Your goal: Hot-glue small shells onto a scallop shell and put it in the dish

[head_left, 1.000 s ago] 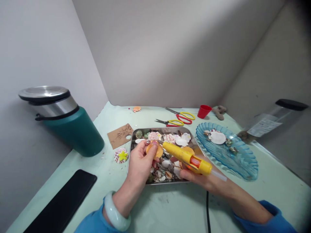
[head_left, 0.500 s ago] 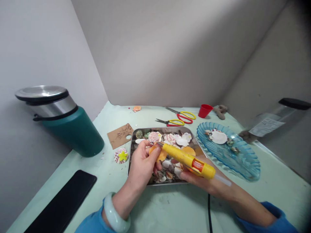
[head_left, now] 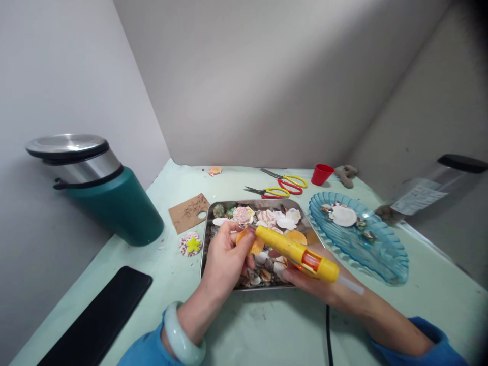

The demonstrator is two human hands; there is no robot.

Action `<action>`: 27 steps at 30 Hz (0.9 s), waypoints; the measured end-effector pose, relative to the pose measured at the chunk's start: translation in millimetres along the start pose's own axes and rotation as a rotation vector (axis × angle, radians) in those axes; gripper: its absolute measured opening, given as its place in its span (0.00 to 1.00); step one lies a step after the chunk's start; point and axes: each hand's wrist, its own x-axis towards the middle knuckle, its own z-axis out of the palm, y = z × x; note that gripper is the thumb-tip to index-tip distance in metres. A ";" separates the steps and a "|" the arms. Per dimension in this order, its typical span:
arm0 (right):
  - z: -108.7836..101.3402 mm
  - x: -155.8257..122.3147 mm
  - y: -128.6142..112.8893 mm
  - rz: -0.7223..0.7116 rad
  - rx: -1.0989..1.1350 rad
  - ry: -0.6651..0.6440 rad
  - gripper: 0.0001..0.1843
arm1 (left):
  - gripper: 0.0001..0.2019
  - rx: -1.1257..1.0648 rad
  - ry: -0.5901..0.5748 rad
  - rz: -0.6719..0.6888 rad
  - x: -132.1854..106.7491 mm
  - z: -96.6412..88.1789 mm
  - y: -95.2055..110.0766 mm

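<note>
My left hand [head_left: 224, 262] pinches an orange scallop shell [head_left: 254, 245] above a metal tray [head_left: 204, 249] filled with several mixed seashells. My right hand [head_left: 316, 287] grips a yellow glue gun [head_left: 295, 253], a clear glue stick poking out of its back end. The gun's nozzle touches the top edge of the orange shell. Both hands hover over the near half of the tray.
A blue glass plate [head_left: 381, 254] with a white shell and small shells lies right of the tray. Two scissors [head_left: 280, 187], a red cup [head_left: 321, 174], a cardboard tag [head_left: 189, 212], a green steel-lidded tumbler [head_left: 102, 190], a decorated shell [head_left: 190, 244] and a black slab [head_left: 95, 320] surround it.
The glue gun and the shell have shifted slightly right and down; the nozzle stays against the shell's edge. Little else differs.
</note>
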 end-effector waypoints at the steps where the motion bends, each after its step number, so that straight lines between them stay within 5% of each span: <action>1: 0.1 0.0 -0.3 0.005 -0.006 -0.011 0.13 | 0.15 0.001 0.002 0.002 -0.1 0.1 -0.1; 27: 0.3 3.0 -5.9 -0.003 -0.022 -0.031 0.07 | 0.12 0.026 0.059 0.022 -3.5 3.4 1.7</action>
